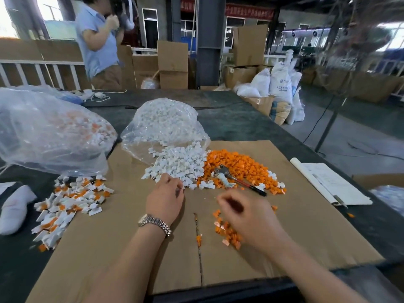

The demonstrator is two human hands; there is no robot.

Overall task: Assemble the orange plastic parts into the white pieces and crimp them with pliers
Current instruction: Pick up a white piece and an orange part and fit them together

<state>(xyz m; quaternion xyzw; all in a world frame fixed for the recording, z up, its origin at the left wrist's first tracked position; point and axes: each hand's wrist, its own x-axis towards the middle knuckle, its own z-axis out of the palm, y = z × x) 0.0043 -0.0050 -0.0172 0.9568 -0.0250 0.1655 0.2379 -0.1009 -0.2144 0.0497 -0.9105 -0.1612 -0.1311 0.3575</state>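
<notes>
Left hand [164,199] pinches a white piece [182,187] at the white pile's [178,164] near edge; blurred right hand [242,215], grip unclear, hovers over loose orange parts [227,231] just right.

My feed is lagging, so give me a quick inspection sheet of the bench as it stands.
Surface: cardboard sheet on a dark table.
Job's things: white pieces spilling from a clear bag; orange parts heaped beside them; pliers lying on the orange heap; assembled pieces at left.
Clutter: papers, second bag.
Grippers: left hand pinches a white piece; right hand blurred.
Cables: white cord at the far edge; black cable on the floor.
Surroundings: cartons, white sacks, a person standing.
</notes>
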